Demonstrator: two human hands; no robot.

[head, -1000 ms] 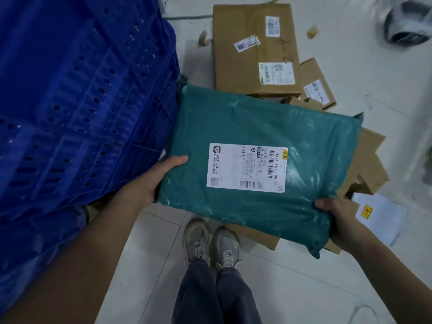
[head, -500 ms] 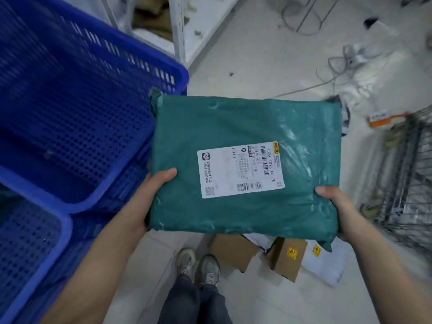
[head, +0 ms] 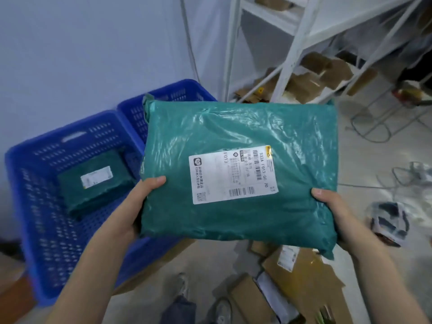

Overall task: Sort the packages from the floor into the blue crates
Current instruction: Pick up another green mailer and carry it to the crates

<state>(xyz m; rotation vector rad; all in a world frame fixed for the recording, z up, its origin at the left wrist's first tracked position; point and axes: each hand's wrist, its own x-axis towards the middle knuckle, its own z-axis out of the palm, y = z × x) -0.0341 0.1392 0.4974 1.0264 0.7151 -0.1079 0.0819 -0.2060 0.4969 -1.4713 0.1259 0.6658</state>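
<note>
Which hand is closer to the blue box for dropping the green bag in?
Probably the left hand. It grips the green bag on the side beside the blue crate, where another green package lies. The right hand grips the far edge, over the floor.

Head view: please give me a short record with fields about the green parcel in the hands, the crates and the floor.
held item: large green plastic mailer bag with a white shipping label
grip: left hand and right hand hold its near corners, thumbs on top
near blue plastic crate: holds one smaller green mailer parcel
far blue plastic crate: contents hidden
floor: brown cardboard boxes below the bag
</note>
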